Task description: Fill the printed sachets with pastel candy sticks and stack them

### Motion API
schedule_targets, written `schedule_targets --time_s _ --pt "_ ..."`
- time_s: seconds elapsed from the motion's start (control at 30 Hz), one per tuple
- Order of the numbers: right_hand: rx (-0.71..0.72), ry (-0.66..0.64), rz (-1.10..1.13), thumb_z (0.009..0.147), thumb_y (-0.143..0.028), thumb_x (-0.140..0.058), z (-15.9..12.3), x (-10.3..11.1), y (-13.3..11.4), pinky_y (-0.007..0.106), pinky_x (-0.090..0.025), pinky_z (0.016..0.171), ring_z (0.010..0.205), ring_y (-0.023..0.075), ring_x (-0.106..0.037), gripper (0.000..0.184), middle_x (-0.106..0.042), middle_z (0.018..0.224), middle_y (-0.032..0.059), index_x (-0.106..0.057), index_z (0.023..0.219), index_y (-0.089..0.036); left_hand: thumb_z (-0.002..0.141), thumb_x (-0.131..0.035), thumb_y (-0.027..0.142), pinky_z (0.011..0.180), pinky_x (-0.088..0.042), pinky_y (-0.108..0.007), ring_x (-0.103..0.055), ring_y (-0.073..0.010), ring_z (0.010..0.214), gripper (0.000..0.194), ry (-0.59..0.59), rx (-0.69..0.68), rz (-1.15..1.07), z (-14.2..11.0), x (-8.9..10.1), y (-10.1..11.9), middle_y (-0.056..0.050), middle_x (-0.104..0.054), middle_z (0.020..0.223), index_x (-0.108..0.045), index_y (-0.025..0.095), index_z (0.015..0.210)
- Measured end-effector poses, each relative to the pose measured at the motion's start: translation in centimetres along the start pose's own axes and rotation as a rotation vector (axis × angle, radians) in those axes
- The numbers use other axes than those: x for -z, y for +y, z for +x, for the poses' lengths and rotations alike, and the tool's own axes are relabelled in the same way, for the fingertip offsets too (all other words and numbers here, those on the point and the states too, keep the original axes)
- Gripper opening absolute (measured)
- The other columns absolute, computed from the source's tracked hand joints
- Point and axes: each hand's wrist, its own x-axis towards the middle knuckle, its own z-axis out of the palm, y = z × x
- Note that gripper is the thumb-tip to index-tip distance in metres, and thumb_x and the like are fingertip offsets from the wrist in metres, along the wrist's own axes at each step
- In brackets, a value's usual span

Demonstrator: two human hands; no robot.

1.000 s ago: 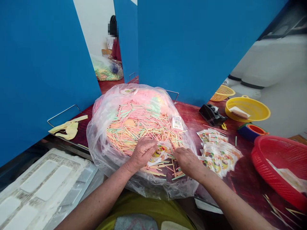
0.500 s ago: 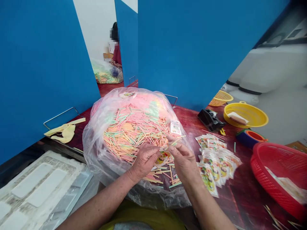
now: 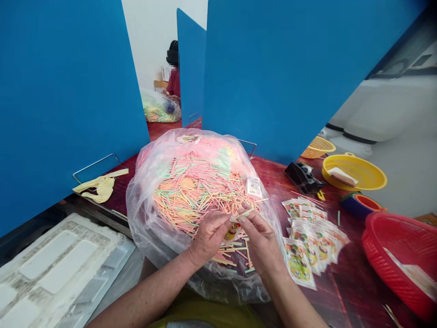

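Observation:
Over a large clear plastic bag (image 3: 143,218) of thin pastel sticks (image 3: 186,196), both my hands work close together. My left hand (image 3: 212,233) pinches the upper edge of a small printed packet (image 3: 232,232), which hangs between the hands. In my right hand (image 3: 261,234), thumb and fingers are closed round a thin pale yellow-green stick (image 3: 245,214) at the packet's top. Whether its fingertips also grip the packet is hard to see. Filled printed packets (image 3: 300,262) lie overlapping on the table, right of my right hand.
At the right stand a red basket (image 3: 377,255), a yellow colander (image 3: 380,182), a black tape dispenser (image 3: 302,177) and a blue roll (image 3: 355,207). Tall blue partitions (image 3: 259,68) rise behind the bag. A yellow cloth (image 3: 104,189) and a white foam lid (image 3: 41,273) are at the left. Another person (image 3: 174,82) sits beyond.
The whole view has shifted slightly, so the scene sits lower and further right. Both hands stay together at the packet's top, with the stick still in my right fingers.

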Motion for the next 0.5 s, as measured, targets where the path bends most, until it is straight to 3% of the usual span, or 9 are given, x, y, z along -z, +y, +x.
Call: schedule_targets --time_s 0.1,0.2,0.3,0.4,0.5 --pt "0.234 -0.091 -0.295 0.083 -0.033 -0.052 0.2 0.8 -0.9 0.038 -0.043 0.089 0.105 0.0186 -0.054 0.034 -0.061 0.112 0.0052 -0.052 0.116 -0.026 0.085 -0.047 0.024 0.082 -0.045 -0.032 -0.056 -0.0161 0.089 0.025 -0.003 -0.025 -0.009 -0.3 0.3 -0.2 -0.007 -0.064 0.092 -0.063 0.019 0.104" --pt "0.453 -0.171 -0.551 0.087 -0.027 -0.045 0.8 1.8 -2.7 0.035 -0.045 0.085 0.095 0.0169 -0.059 0.022 -0.066 0.097 0.0042 -0.059 0.104 -0.024 0.086 -0.046 0.023 0.08 -0.045 -0.031 -0.057 -0.0157 0.086 0.024 -0.009 -0.032 -0.013 -0.2 0.5 -0.3 -0.006 -0.064 0.09 -0.063 0.019 0.102" --pt "0.644 -0.231 -0.752 0.086 -0.021 -0.045 1.3 2.7 -4.1 0.04 -0.039 0.094 0.101 0.017 -0.056 0.026 -0.064 0.105 0.0027 -0.058 0.108 -0.027 0.085 -0.047 0.023 0.083 -0.045 -0.032 -0.057 -0.0156 0.086 0.022 -0.005 -0.059 0.002 -0.1 0.6 -0.3 -0.006 -0.064 0.088 -0.064 0.019 0.098" --pt "0.709 -0.318 -0.812 0.087 -0.019 -0.042 1.6 2.9 -4.4 0.044 -0.032 0.1 0.111 0.0171 -0.051 0.034 -0.061 0.113 0.0019 -0.052 0.118 -0.03 0.085 -0.047 0.024 0.084 -0.044 -0.034 -0.057 -0.0154 0.084 0.022 0.0 -0.089 0.017 0.0 0.6 -0.1 -0.005 -0.064 0.087 -0.064 0.019 0.099" --pt "0.658 -0.38 -0.811 0.089 -0.022 -0.038 1.3 2.6 -3.9 0.044 -0.032 0.1 0.118 0.0182 -0.045 0.036 -0.057 0.12 0.0039 -0.049 0.122 -0.029 0.086 -0.046 0.024 0.083 -0.044 -0.034 -0.057 -0.016 0.085 0.023 -0.015 -0.078 0.018 0.1 0.6 0.3 -0.006 -0.064 0.086 -0.064 0.019 0.1"
